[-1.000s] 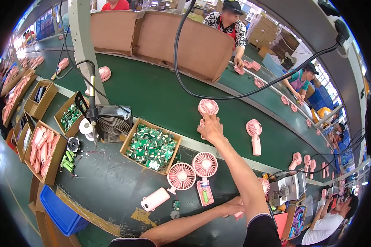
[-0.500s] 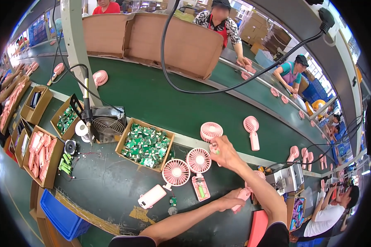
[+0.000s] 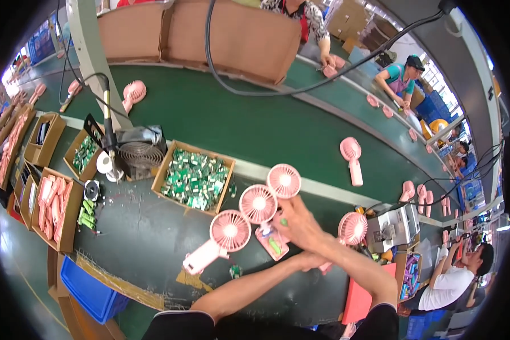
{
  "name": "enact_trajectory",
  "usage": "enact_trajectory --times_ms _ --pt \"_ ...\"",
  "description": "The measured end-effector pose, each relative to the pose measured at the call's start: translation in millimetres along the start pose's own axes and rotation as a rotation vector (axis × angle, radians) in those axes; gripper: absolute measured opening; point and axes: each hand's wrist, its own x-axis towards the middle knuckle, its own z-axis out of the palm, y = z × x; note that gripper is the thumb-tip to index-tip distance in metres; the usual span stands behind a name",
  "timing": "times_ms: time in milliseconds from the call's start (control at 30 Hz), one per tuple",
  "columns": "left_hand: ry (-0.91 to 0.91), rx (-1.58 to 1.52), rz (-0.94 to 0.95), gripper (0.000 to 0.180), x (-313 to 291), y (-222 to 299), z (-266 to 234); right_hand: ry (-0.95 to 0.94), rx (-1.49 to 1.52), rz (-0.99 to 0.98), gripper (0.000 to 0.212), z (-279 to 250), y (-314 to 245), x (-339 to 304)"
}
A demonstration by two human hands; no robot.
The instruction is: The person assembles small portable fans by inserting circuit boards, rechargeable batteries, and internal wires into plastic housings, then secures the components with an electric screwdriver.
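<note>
Your right grip has a round-headed pink plastic fan by the handle near the far edge of the dark green table, probably keeping its head free. Your left grip seems wrapped round a second pink plastic fan, forearm mostly hiding it. Most room's leftward, before the worn near edge.

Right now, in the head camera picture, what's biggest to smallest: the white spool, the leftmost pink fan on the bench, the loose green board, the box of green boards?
1. Box of green boards
2. Leftmost pink fan
3. White spool
4. Loose green board
</note>
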Motion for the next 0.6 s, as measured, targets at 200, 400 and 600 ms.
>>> enact_trajectory --times_ms 200,400,600 --pt "-0.048 -0.188 0.112 0.044 -4.1 -7.3 4.0 -0.104 0.034 -0.061 0.053 13.4 -31.6 -10.4" --pt "-0.150 -0.318 0.094 0.025 45.0 -55.1 6.3 -0.087 0.023 0.007 0.054 11.4 -38.1 -16.9" --pt "0.037 -0.235 0.060 0.040 10.9 -0.1 -7.8 0.051 -0.077 -0.052 0.051 -26.7 -52.7 -51.6"
